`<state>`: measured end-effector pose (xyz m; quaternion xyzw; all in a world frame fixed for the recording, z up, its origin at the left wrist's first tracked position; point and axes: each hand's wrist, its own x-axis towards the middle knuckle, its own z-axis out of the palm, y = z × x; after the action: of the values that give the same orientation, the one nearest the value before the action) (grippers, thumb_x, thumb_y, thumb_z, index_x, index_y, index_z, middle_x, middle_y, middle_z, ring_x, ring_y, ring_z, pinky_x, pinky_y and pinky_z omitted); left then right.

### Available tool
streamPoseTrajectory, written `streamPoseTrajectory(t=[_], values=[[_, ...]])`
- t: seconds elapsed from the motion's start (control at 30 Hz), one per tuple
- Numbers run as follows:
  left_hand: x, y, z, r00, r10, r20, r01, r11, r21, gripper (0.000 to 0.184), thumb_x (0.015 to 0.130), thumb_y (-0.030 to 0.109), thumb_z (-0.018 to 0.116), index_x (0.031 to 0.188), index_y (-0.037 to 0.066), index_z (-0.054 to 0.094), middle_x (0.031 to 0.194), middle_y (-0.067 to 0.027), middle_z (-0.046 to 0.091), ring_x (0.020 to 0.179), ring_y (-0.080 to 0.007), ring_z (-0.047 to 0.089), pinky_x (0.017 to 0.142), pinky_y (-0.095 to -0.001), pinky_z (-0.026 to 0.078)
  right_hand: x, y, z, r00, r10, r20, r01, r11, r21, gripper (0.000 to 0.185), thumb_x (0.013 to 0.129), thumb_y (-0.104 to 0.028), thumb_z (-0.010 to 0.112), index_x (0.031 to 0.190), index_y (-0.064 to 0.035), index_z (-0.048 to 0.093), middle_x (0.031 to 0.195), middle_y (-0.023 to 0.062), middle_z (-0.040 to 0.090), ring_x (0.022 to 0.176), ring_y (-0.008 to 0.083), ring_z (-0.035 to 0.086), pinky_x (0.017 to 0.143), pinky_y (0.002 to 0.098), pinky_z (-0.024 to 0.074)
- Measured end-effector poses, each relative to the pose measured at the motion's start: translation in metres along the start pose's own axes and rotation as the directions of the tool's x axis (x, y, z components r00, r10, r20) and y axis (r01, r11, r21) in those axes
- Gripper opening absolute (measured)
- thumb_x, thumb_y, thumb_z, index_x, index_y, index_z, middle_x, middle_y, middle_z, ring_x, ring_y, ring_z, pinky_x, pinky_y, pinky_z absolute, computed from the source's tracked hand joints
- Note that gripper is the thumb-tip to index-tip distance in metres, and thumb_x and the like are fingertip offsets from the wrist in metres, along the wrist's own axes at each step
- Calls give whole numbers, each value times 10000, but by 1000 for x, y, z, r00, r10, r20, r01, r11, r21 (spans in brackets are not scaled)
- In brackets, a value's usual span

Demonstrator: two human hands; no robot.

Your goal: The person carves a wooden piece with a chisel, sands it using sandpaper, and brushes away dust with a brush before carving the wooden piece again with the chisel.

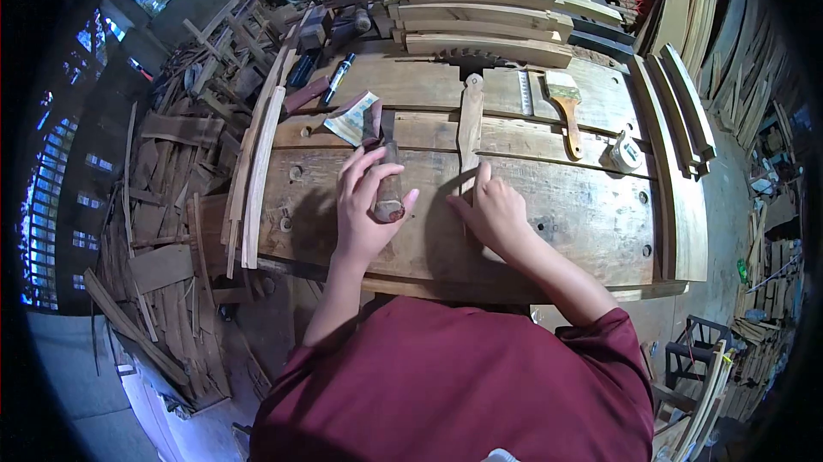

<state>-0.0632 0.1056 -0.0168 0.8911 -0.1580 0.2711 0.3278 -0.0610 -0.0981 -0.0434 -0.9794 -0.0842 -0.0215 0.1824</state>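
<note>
My left grip curls round a handle running near to far, left of centre. The central wooden strip points far, near end hidden at my right grip; whether pinched, I cannot tell.

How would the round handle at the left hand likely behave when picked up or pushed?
The round handle may roll if nudged, since its sides look curved. It should probably stay stiff when lifted, as it looks like solid wood. Slipping seems unlikely: its surface appears matte.
</note>
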Motion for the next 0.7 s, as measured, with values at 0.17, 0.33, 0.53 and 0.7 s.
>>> streamPoseTrajectory(t=[0.17, 0.33, 0.53, 0.7], values=[[20, -14, 13, 944, 305, 126, -280, 942, -183, 205, 709, 144, 726, 709, 84, 530, 816, -60, 616, 988, -272, 589, 946, -454, 405, 9, 7, -8, 998, 55, 22, -58, 983, 176, 401, 784, -254, 605, 923, 82, 437, 670, 256, 603, 662, 396, 628, 582, 438, 523], [27, 0, 17, 856, 502, 122, -413, 808, -420, 245, 684, 79, 731, 594, 88, 502, 633, -34, 560, 703, -202, 613, 822, -400, 487, 13, 1, -6, 997, 45, 67, -49, 997, 55, 414, 784, -181, 565, 998, 145, 427, 705, 240, 629, 685, 359, 657, 590, 397, 542], [39, 12, 21, 827, 552, -108, -536, 715, -448, 228, 664, 31, 694, 580, 96, 491, 563, -28, 532, 555, -207, 580, 639, -333, 524, 24, 2, 4, 996, 86, 37, -84, 995, -52, 315, 804, -132, 515, 975, 119, 432, 686, 220, 634, 641, 333, 659, 547, 396, 534], [58, 29, 17, 857, 389, -339, -509, 530, -678, 162, 747, -8, 603, 705, 73, 469, 542, -33, 527, 505, -167, 551, 585, -335, 516, 40, 15, 15, 1000, -2, -20, -2, 980, -197, 266, 807, -81, 510, 988, 104, 450, 691, 191, 648, 631, 284, 676, 501, 351, 538]])
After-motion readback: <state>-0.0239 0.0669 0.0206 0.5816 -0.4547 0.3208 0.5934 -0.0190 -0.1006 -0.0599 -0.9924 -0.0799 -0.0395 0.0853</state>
